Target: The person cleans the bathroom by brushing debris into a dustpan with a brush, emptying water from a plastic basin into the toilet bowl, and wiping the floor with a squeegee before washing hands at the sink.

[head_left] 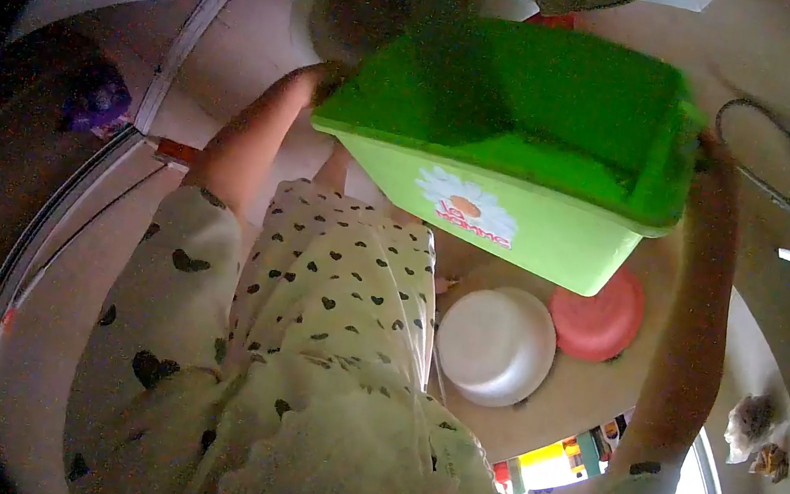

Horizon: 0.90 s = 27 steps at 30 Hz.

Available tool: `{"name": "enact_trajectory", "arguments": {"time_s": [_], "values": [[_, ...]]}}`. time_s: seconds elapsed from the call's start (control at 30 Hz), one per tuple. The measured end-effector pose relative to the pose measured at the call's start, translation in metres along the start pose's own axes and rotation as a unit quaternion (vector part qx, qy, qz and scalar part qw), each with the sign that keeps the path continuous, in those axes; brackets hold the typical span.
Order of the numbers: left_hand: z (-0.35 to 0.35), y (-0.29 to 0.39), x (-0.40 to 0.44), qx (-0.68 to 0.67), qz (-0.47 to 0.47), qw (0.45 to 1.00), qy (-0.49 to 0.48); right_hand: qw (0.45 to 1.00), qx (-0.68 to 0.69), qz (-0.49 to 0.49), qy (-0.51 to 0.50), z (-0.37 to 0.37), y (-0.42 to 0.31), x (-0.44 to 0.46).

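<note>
Green tub (pixel 499 151), daisy label (pixel 466 207) with blurred red lettering: left hand (pixel 709 152), right hand (pixel 330 83), fingers closed on opposite ends.

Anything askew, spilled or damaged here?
Nothing clearly stands out. The green tub, held at its ends by the left hand and right hand, shows no crack; the white basin and red basin sit side by side, no spill visible. The tub's inside is shadowed.

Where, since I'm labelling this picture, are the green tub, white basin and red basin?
Green tub (pixel 563 235): head view, on its light-green outer side wall.
White basin (pixel 494 344): head view, near its middle.
Red basin (pixel 597 318): head view, middle of its visible part.
</note>
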State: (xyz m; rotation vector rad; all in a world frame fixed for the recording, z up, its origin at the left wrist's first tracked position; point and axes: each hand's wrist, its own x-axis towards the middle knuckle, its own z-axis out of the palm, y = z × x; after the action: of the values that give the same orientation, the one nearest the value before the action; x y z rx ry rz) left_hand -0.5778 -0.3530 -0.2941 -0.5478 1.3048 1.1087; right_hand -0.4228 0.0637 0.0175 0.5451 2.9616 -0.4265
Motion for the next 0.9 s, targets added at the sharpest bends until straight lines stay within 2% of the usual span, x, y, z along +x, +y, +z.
{"name": "enact_trajectory", "arguments": {"time_s": [0.1, 0.13, 0.2, 0.23, 0.33, 0.37, 0.43, 0.47, 0.5, 0.57, 0.63, 0.67, 0.73, 0.8, 0.83, 0.9], "values": [[0.013, -0.021, -0.011, -0.059, 0.009, 0.998, -0.019, 1.0, -0.008, 0.009, 0.005, 0.001, 0.009, -0.011], [0.023, -0.014, -0.037, 0.022, 0.014, 0.998, 0.052, 1.0, -0.007, 0.016, 0.005, 0.005, 0.016, -0.013], [0.032, -0.018, -0.053, 0.12, 0.022, 0.986, 0.11, 0.999, -0.002, 0.043, 0.003, 0.019, 0.036, -0.014], [0.038, -0.027, -0.046, 0.075, 0.017, 0.994, 0.074, 0.998, 0.001, 0.058, 0.001, 0.029, 0.05, -0.012], [0.047, -0.04, -0.06, 0.158, 0.083, 0.973, 0.144, 0.99, 0.04, 0.132, -0.007, 0.067, 0.094, -0.028], [0.036, -0.051, -0.056, 0.153, 0.115, 0.975, 0.114, 0.985, 0.067, 0.157, -0.005, 0.081, 0.108, -0.037], [0.023, -0.072, -0.043, 0.194, 0.125, 0.957, 0.175, 0.969, 0.123, 0.214, 0.006, 0.113, 0.137, -0.058], [0.014, -0.082, -0.034, 0.264, 0.16, 0.932, 0.192, 0.959, 0.151, 0.24, 0.019, 0.129, 0.149, -0.067], [0.008, -0.092, -0.033, 0.235, 0.184, 0.938, 0.177, 0.948, 0.179, 0.262, 0.033, 0.145, 0.163, -0.073], [0.005, -0.1, -0.032, 0.296, 0.22, 0.903, 0.221, 0.929, 0.224, 0.288, 0.068, 0.172, 0.187, -0.087], [0.025, -0.078, -0.051, 0.335, 0.229, 0.883, 0.235, 0.911, 0.248, 0.308, 0.116, 0.2, 0.213, -0.114], [0.039, -0.065, -0.064, 0.353, 0.233, 0.873, 0.242, 0.864, 0.273, 0.412, 0.096, 0.196, 0.206, -0.131], [0.062, -0.051, -0.081, 0.394, 0.268, 0.841, 0.255, 0.792, 0.297, 0.525, 0.088, 0.207, 0.217, -0.169], [0.09, -0.038, -0.116, 0.43, 0.29, 0.811, 0.27, 0.766, 0.3, 0.556, 0.118, 0.248, 0.255, -0.218], [0.091, -0.045, -0.118, 0.421, 0.314, 0.806, 0.272, 0.741, 0.38, 0.531, 0.159, 0.227, 0.196, -0.227], [0.084, -0.06, -0.116, 0.399, 0.361, 0.796, 0.278, 0.685, 0.426, 0.548, 0.219, 0.233, 0.16, -0.247]]}}
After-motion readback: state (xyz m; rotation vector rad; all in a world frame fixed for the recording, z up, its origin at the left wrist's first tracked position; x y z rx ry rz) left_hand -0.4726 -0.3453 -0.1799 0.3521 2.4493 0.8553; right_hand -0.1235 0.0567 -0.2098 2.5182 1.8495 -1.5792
